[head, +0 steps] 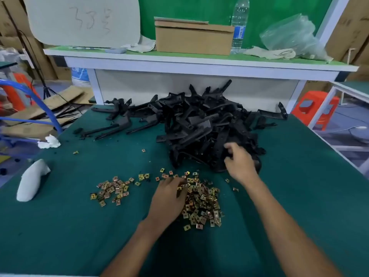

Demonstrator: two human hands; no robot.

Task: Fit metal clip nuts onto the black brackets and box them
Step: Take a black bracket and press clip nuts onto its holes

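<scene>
Left hand [169, 196]: lies palm down on the near-left edge of the main heap of clip nuts [201, 204], fingers bent into them; I cannot tell whether it pinches one.
Right hand [240, 161]: at the near edge of the pile of black brackets [203, 124], fingers curled against them; it is blurred, so I cannot tell whether it grips one.
Table [60, 226]: green mat, with the brackets at the far middle and the clip nuts just in front of them.
Smaller patch of nuts [111, 189]: left of the left hand, apart from the main heap, with a few strays further out.
Left side of table: white wrapped lump [30, 180] and crumpled tissue [49, 141].
Shelf [199, 62] behind the pile: holds a cardboard box [193, 40], a water bottle [239, 25] and a plastic bag [289, 35].
</scene>
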